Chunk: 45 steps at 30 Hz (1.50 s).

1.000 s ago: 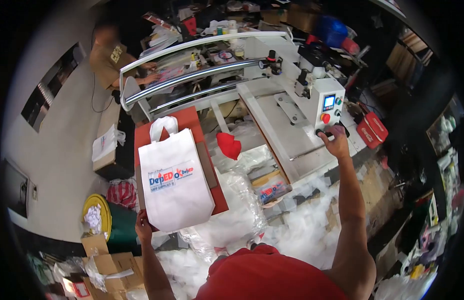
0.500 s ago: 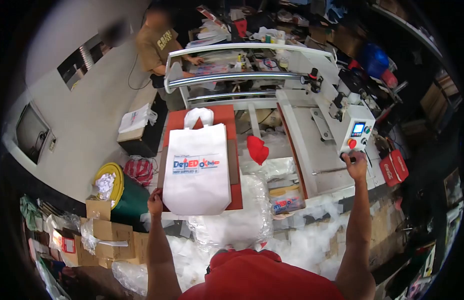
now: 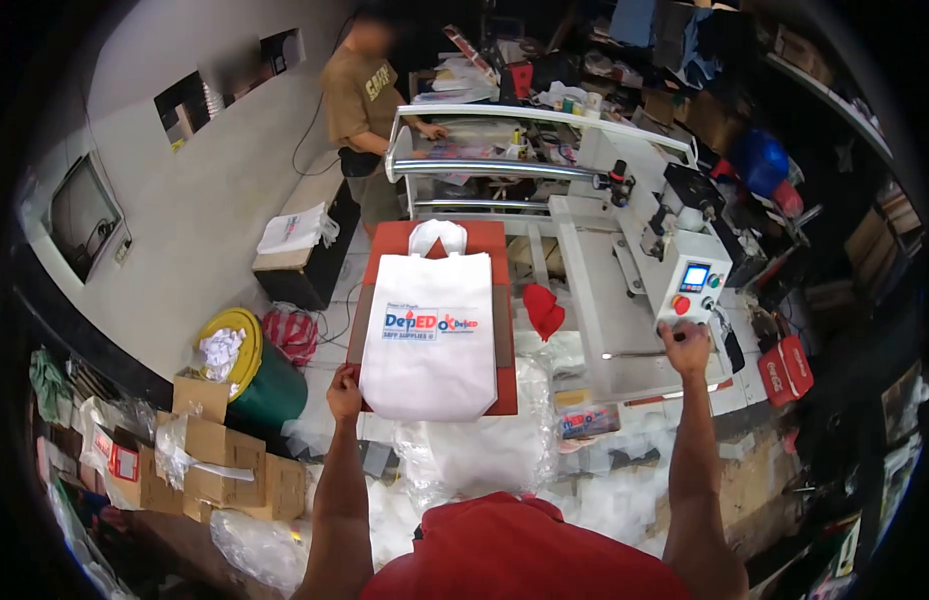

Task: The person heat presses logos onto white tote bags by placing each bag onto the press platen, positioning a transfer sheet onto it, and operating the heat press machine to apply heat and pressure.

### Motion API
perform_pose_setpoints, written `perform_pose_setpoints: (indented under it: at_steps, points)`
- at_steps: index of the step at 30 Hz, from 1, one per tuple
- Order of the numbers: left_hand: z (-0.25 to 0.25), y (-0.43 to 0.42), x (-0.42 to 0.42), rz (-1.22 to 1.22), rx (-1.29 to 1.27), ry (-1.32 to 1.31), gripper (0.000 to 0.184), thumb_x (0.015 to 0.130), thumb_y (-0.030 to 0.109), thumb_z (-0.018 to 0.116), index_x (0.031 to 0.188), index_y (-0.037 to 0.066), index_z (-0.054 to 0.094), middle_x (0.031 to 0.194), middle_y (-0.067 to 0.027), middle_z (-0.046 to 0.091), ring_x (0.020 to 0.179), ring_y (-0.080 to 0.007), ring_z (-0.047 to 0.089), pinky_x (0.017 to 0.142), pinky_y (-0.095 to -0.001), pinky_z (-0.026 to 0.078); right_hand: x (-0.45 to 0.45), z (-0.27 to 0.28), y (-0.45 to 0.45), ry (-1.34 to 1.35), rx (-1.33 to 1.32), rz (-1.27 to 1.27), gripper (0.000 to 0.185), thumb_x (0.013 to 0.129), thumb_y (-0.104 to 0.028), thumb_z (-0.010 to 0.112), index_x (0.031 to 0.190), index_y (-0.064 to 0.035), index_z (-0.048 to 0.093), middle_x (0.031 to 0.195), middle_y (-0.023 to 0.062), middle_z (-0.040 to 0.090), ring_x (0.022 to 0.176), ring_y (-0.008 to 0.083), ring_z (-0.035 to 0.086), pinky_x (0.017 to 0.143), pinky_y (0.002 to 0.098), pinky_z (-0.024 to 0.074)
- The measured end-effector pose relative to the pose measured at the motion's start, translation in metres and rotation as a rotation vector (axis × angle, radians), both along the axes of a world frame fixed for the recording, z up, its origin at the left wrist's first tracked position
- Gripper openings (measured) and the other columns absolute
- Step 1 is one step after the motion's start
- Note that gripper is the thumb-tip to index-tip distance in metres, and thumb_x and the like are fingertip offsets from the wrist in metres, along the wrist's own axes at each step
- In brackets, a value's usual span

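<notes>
White printed tote bag (image 3: 430, 375), seemingly light, limp and best lifted by its handles (image 3: 420, 240), lies just right of the half-curled left hand (image 3: 346, 392), while the right hand (image 3: 687, 350) curls against the control box (image 3: 705, 252), either hold unclear

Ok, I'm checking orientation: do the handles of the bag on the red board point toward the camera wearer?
No, the bag has its handles at its far end, over the red board, pointing away from the camera.
</notes>
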<state>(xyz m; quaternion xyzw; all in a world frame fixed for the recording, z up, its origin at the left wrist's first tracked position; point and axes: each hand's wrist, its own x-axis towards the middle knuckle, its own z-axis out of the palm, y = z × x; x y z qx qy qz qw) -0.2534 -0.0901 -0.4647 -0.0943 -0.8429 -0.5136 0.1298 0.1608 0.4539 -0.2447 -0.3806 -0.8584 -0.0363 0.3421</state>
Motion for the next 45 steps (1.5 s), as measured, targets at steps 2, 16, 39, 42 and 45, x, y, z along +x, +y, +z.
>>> perform_pose_setpoints:
  at_steps: [2,16,39,42,45]
  points:
    - [0.003,0.001,0.001,0.006,-0.019,0.008,0.026,0.093,0.009,0.049,0.106,-0.001,0.069,0.116,-0.0148,0.07,0.103,-0.0311,0.068,0.089,-0.0371,0.053,-0.019,0.005,-0.032,-0.02,-0.021,0.036,0.042,0.078,-0.047,0.074,0.072,-0.0062,0.066,0.076,0.0127,0.067,0.08,0.0351,0.061,0.073,0.0484,0.0479]
    - [-0.014,-0.056,0.041,0.197,0.406,-0.122,0.032,0.099,0.014,0.045,0.114,-0.005,0.065,0.11,-0.0155,0.069,0.108,-0.0256,0.063,0.098,-0.0343,0.045,-0.133,0.0,-0.174,-0.037,-0.147,0.673,0.02,0.089,-0.024,0.065,0.098,-0.0069,0.066,0.095,0.0106,0.067,0.096,0.031,0.061,0.081,0.0443,0.0434]
    - [-0.14,-0.094,0.4,0.499,-0.733,-0.57,0.03,0.094,0.024,0.05,0.089,0.002,0.07,0.088,-0.0182,0.07,0.082,-0.035,0.07,0.072,-0.0453,0.058,-0.067,-0.037,-0.091,0.18,-0.457,1.205,0.034,0.084,-0.011,0.064,0.117,-0.0033,0.06,0.116,0.0181,0.06,0.11,0.0343,0.058,0.093,0.042,0.0498]
    - [-0.117,-0.047,0.45,0.316,-1.024,-0.552,0.031,0.092,0.026,0.051,0.092,0.002,0.07,0.093,-0.0189,0.071,0.085,-0.0392,0.068,0.075,-0.049,0.056,0.004,-0.092,0.061,0.224,-0.573,0.716,0.017,0.086,-0.007,0.061,0.101,-0.0018,0.067,0.099,0.0214,0.066,0.095,0.038,0.064,0.085,0.0422,0.0518]
    - [-0.103,0.005,0.498,0.335,-0.85,-0.676,0.03,0.091,0.028,0.05,0.098,0.007,0.071,0.097,-0.0183,0.071,0.091,-0.0388,0.067,0.084,-0.0471,0.054,0.046,-0.139,0.218,0.299,-0.377,0.469,0.014,0.084,-0.004,0.063,0.096,-0.001,0.07,0.092,0.0204,0.069,0.085,0.0343,0.067,0.077,0.0397,0.0542]
